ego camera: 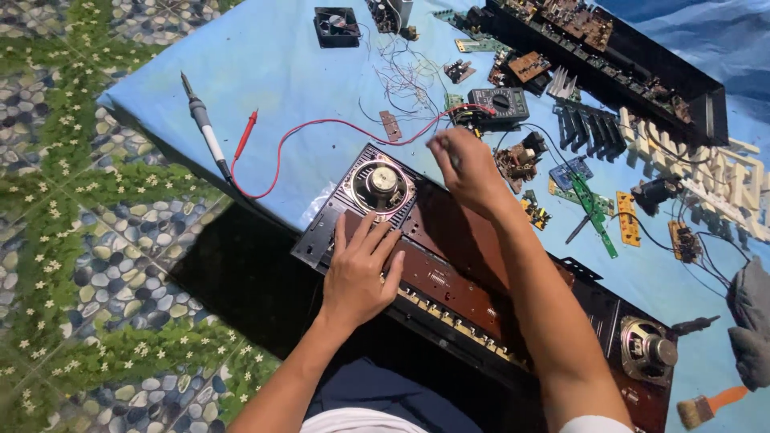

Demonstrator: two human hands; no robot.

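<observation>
An opened electronic keyboard chassis [481,281] is laid across the near edge of the desk [273,64], which is covered by a light blue cloth. The left hand [361,269] is pressed flat on the chassis, its fingers spread wide over the brown circuit board [449,281], with nothing held in its grip. Just beyond its fingertips, the left speaker [380,184] is seen set in the left end of the chassis. The right hand [465,168] is raised over the far edge of the chassis, with the fingers bunched narrowly; a thin dark object seems to be pinched there, but what it is cannot be told. A second speaker [648,350] is mounted at the right end of the chassis.

A digital multimeter [497,104] is placed just beyond the right hand, and its red lead [321,124] is trailed leftward across the cloth to a red probe [246,135]. A soldering iron [204,128] is laid beside that probe, near the desk's left edge. A small cooling fan [336,26] is set at the far side. A long black housing with circuit boards [618,56] and a row of white keys [706,176] are placed far right. A paintbrush [706,407] is lying at the near right corner.
</observation>
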